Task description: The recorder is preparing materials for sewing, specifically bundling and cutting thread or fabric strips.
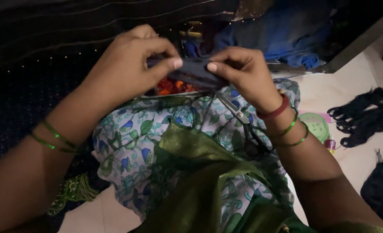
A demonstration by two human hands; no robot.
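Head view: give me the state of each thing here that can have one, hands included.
Left hand: pinching one end of the dark cloth strip.
Right hand: pinching the other end.
Dark cloth strip: held up between both hands, stretched flat.
Scissors: lying on the lap, blades shut, untouched.
Green fabric: bunched in folds on the lap.
Dark yarn bundles: loose on the floor, apart from the hands.
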